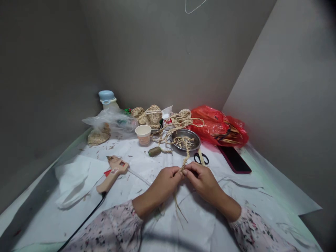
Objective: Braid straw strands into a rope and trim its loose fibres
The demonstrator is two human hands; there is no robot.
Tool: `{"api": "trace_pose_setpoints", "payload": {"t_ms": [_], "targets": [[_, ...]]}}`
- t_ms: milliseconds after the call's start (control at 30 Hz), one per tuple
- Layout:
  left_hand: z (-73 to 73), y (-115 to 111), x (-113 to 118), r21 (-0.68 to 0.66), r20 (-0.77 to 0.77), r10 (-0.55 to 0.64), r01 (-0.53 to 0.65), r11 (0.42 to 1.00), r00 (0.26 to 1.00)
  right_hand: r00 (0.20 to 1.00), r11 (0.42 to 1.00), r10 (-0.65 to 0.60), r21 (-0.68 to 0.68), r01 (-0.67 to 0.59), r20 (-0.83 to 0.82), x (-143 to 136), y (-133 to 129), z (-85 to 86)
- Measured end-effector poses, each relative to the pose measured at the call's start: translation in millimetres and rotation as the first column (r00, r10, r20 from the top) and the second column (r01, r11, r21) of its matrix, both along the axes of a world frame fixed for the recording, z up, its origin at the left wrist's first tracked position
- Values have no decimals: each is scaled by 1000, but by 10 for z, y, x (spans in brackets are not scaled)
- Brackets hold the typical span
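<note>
A braided straw cord [187, 154] runs from the round metal dish [195, 144] down to my two hands. My left hand [168, 178] pinches the braid near its lower end. Right beside it, my right hand [201, 178] grips the same braid between thumb and fingers. Loose straw strands [178, 208] hang below the hands onto the white covering. The exact spot where the fingertips meet is partly hidden.
Left of my hands lies a glue gun [114, 173] with a black cable. Beyond stand a paper cup [143, 134], a green thread spool [154, 151] and woven straw pieces [153, 115]. Scissors [202, 158], a phone [235, 159] and a red plastic bag [210, 122] are at right.
</note>
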State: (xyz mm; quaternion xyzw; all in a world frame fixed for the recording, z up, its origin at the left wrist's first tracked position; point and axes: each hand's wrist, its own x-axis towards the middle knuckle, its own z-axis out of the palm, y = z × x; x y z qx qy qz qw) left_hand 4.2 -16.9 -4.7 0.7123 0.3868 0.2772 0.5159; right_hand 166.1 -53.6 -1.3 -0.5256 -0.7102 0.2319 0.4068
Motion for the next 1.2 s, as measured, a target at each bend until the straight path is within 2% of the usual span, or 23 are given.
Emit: {"api": "trace_pose_setpoints", "payload": {"t_ms": [167,333,467,633,867,1033,1200], "targets": [[38,-86,9,172,-140,36,-11,985,989,997,997,-80,2,80,22,-20,-25,-22],[109,-157,6,354,-307,158,-42,934,939,989,991,-137,3,137,50,-26,-40,-31],[156,-196,9,448,-365,254,-70,891,896,985,986,-166,7,166,49,-28,-45,-45],[194,-267,51,404,-316,222,-81,911,922,980,979,-200,-31,200,4,-33,-56,-50],[142,-358,97,359,-298,101,14,933,949,954,970,-234,-115,215,-187,-81,-80,-1],[126,-369,99,387,-417,128,48,921,900,919,972,-213,-167,165,-331,-100,-74,15],[143,-362,112,397,-479,149,62,916,865,850,953,-202,-299,56,-487,-122,-61,0]]}}
